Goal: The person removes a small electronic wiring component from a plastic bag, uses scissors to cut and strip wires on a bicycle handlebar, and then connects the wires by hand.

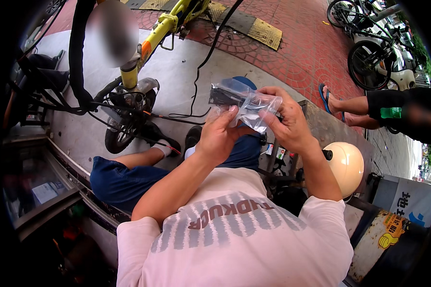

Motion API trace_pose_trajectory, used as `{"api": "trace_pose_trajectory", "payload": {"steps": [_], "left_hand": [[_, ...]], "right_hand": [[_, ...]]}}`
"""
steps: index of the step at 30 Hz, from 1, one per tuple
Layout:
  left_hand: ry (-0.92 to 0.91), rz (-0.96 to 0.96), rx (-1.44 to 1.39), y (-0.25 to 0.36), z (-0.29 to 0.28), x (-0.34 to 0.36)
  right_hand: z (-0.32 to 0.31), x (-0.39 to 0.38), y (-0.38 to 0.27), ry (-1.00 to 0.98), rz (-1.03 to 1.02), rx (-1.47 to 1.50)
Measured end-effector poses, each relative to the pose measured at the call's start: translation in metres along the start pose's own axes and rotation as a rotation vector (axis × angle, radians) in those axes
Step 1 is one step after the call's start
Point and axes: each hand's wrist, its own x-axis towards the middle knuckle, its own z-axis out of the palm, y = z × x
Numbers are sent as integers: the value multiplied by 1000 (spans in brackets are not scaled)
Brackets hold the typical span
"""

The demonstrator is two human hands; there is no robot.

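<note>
My left hand [218,136] and my right hand [289,119] hold a clear plastic bag [258,107] between them, in front of my chest. A dark black part [223,97] lies inside the bag at its left end; the wrinkled plastic hides its exact kind. The thumb of my left hand presses on the bag's near side. Fingers of my right hand pinch its right end. Beyond my hands to the left stands a small two-wheeler with a yellow and orange frame [154,36], a small wheel [117,139] and loose black cables [196,79].
A cream helmet [345,170] is beside my right arm, near a worn bench [328,124]. To the right are a person's legs in blue flip-flops [325,98] and parked motorbikes [368,62]. A glass case [45,179] stands left. A yellow-black ramp [266,34] lies on red paving.
</note>
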Motion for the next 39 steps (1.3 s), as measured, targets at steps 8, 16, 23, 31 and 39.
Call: {"api": "trace_pose_trajectory", "payload": {"steps": [8,16,23,31,39], "left_hand": [[-102,-31,-292,11,1,-1],[128,-91,-179,13,4,0],[-60,-158,-164,6,-9,-12],[137,93,4,20,-19,-12],[219,3,152,25,-17,-4]], "right_hand": [[3,4,-2,-80,41,5],[9,14,-11,-81,-196,-160],[6,15,-5,-168,-208,-338],[8,13,-4,-76,-226,-278],[7,10,1,-120,-242,-333]]}}
